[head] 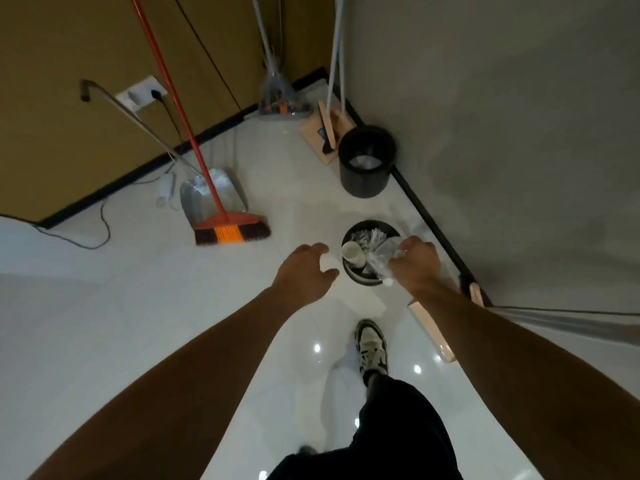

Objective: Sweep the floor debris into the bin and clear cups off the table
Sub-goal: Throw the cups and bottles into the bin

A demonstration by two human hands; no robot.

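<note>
Right hand (pixel 414 265) gripping a clear plastic cup (pixel 382 259) over the nearly full bin (pixel 360 279), left hand (pixel 306 271) loose and holding nothing beside it; light, flimsy, likely crushable, best pinched gently at the rim.

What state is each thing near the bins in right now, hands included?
Near bin: upright, filled with crumpled paper and a white cup.
Far bin: upright, nearly empty, something pale at the bottom.
Clear plastic cup: held over the near bin.
Right hand: fingers gripping the clear cup.
Left hand: open, holding nothing.
Broom: standing, bristles on the floor.
Dustpan: upright behind the broom.
</note>
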